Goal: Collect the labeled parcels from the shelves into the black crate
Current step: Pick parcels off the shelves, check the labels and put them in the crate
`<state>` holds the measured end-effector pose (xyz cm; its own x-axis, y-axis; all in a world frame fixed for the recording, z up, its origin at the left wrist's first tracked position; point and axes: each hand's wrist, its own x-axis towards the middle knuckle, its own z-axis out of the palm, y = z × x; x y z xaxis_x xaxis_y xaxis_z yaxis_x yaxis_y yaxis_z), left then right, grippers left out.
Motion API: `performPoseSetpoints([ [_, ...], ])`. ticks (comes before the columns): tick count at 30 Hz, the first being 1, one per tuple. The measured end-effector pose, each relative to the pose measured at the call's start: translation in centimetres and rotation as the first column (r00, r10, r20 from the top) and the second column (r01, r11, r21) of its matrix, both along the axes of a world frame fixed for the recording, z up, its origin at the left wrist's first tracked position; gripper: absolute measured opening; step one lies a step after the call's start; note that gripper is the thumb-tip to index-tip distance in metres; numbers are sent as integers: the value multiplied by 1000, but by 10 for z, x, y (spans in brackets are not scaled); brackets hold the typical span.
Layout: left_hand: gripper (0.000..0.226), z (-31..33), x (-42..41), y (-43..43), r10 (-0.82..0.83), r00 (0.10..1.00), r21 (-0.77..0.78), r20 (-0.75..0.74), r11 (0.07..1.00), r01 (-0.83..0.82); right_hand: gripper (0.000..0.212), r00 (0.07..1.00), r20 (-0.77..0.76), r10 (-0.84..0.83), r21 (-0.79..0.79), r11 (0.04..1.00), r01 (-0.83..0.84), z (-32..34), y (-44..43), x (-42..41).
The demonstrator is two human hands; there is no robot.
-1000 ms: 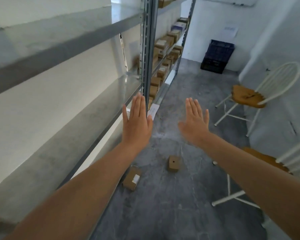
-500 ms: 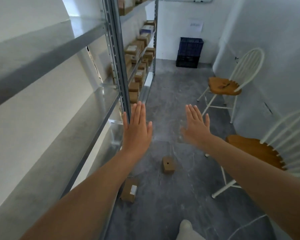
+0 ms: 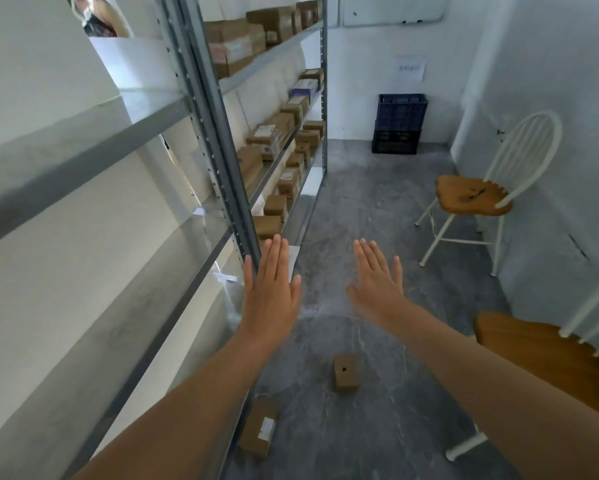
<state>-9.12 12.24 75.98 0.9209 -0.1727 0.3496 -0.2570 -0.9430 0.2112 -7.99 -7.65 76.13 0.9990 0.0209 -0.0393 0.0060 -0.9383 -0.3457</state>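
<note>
Left hand (image 3: 272,292), right hand (image 3: 377,285): as a second ago, held out flat, fingers straight, holding nothing. View has swung down the aisle. Brown cardboard labeled parcels (image 3: 267,136) on grey metal shelving (image 3: 219,150) now nearer. Black plastic crate (image 3: 396,142) at far wall, well apart. Collection judged not begun.

2 hands (image 3: 272,292) (image 3: 377,285), 2 chairs (image 3: 474,195) (image 3: 547,355), 2 crates (image 3: 402,109) (image 3: 395,142), 2 floor pcls (image 3: 347,372) (image 3: 258,431), 1 wall notice (image 3: 410,68)
</note>
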Motion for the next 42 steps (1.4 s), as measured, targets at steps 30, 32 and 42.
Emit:
performPoseSetpoints([
  [30,63,-82,133,-164,-191,973,-38,-129,982,187,77,984,-94,-149,-25,989,147,-28,-143,98],
  [32,63,-86,148,-155,-184,973,-52,-138,983,178,77,983,-107,-152,-39,988,149,-26,-135,116],
  [42,63,-104,220,-101,-92,976,-192,-196,980,54,78,978,-150,-143,-52,989,136,-28,-82,197],
])
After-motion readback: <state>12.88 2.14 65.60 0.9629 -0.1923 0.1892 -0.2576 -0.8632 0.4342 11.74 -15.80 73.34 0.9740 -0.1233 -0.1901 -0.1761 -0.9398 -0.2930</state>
